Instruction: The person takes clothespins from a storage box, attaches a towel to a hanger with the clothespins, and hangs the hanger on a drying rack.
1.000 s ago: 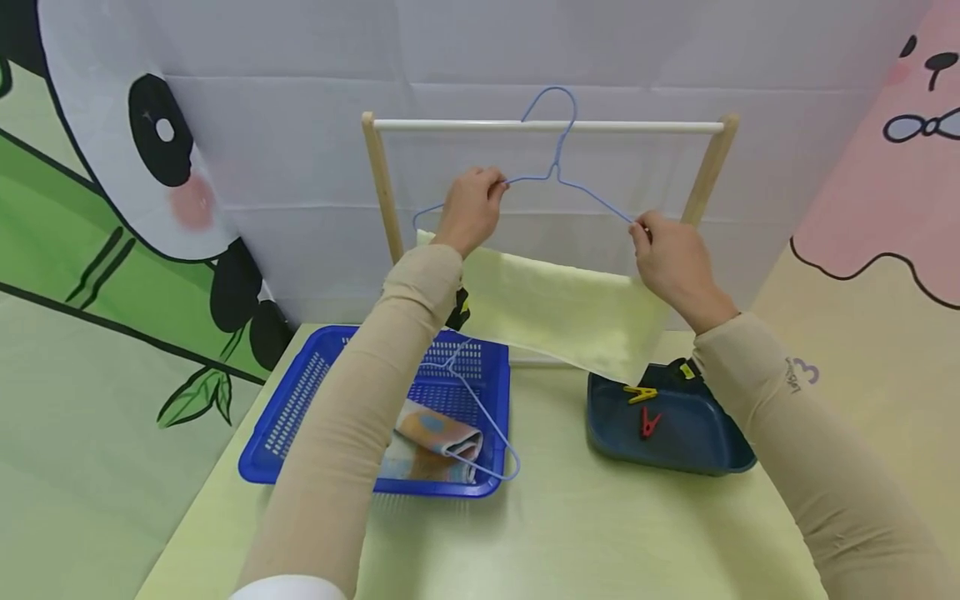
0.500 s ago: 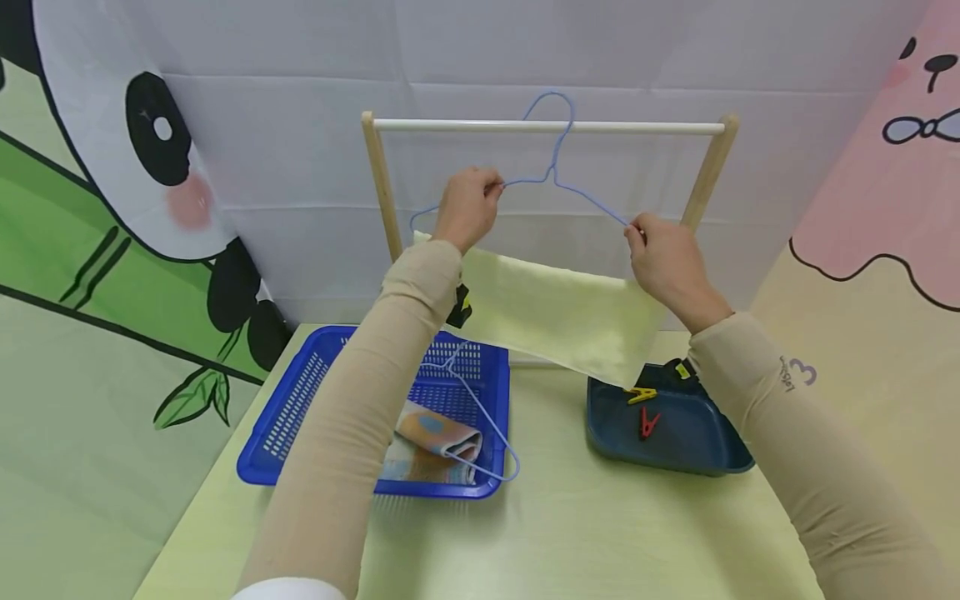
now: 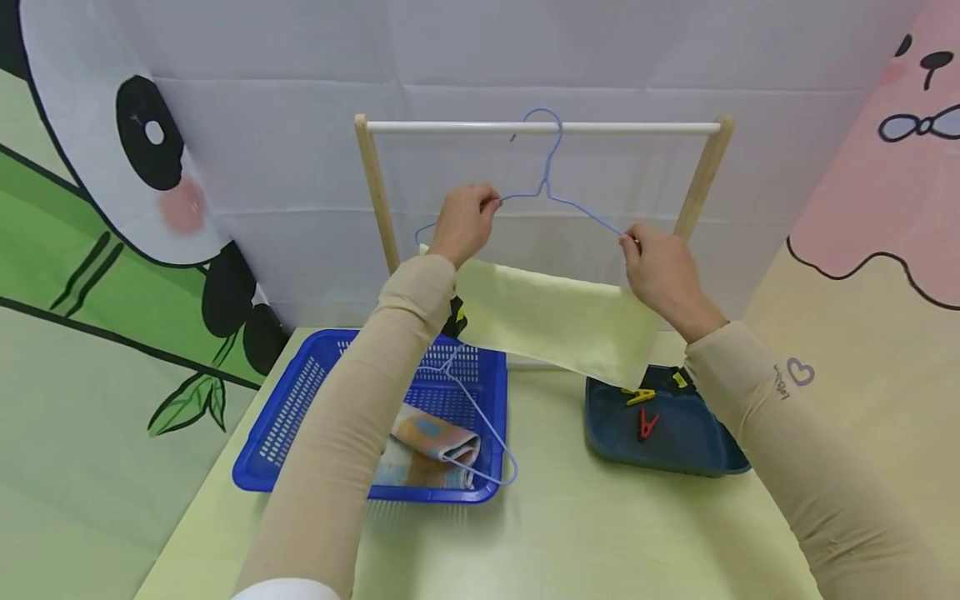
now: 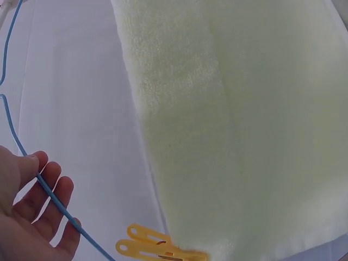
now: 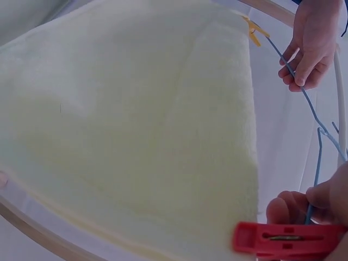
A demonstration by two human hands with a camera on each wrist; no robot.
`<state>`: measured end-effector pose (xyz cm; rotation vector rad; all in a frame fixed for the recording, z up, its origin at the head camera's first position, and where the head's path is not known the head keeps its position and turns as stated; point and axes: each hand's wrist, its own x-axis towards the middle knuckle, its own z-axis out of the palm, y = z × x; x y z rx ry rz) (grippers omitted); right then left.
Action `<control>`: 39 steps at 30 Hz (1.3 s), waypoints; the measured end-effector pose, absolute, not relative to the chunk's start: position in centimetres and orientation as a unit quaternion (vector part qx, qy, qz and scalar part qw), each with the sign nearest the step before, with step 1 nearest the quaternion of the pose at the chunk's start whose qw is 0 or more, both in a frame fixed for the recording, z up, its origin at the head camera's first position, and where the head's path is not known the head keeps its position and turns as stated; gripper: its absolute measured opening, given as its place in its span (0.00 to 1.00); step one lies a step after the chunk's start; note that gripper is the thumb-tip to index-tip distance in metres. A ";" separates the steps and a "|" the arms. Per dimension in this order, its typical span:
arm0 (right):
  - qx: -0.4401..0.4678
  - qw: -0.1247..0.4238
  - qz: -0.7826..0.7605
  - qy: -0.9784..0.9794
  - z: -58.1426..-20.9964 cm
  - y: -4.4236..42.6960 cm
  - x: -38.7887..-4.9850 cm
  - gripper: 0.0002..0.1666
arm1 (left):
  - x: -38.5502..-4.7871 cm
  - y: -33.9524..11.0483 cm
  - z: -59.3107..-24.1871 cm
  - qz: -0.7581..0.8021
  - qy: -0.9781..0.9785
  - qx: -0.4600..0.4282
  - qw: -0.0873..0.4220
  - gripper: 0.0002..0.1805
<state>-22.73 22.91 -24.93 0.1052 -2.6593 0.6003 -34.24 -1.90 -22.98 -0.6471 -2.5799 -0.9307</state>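
My left hand (image 3: 462, 223) pinches the left shoulder of a blue wire hanger (image 3: 546, 179), and my right hand (image 3: 663, 271) grips its right shoulder. The hanger's hook crosses the white bar (image 3: 450, 127) of a wooden-sided rack, its tip showing below the bar at the back. Whether the hook rests on the bar, I cannot tell. A pale yellow towel (image 3: 555, 317) hangs from the hanger. A yellow clothespin (image 4: 157, 247) clips the towel in the left wrist view. By my right hand, a red clothespin (image 5: 288, 239) sits at the towel's other corner.
A blue basket (image 3: 262, 467) stands at left on the table, holding a folded patterned cloth (image 3: 431, 437) and another wire hanger (image 3: 480, 412). At right, a dark tray (image 3: 675, 454) holds a yellow clothespin (image 3: 637, 397) and a red clothespin (image 3: 647, 425).
Both hands have lowered the hanger slightly and shifted it a little left. The hook's tip has come down from about the bar's height to below it, and the towel moved along.
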 end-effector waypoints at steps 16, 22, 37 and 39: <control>0.059 0.292 0.197 -0.934 -25.9 23.4 -21.8 0.16 | -34.1 -0.8 -24.4 -0.327 -0.905 -0.233 0.139 0.15; 0.064 0.305 0.186 -0.932 -25.8 23.7 -21.5 0.15 | -34.3 -0.1 -24.6 -0.333 -0.904 -0.234 0.130 0.16; 0.035 0.298 0.182 -0.936 -25.4 25.5 -20.1 0.16 | -34.4 2.7 -24.7 -0.334 -0.899 -0.265 0.098 0.17; 0.032 0.300 0.179 -0.937 -25.3 25.8 -19.9 0.16 | -34.4 3.1 -24.7 -0.330 -0.900 -0.273 0.084 0.19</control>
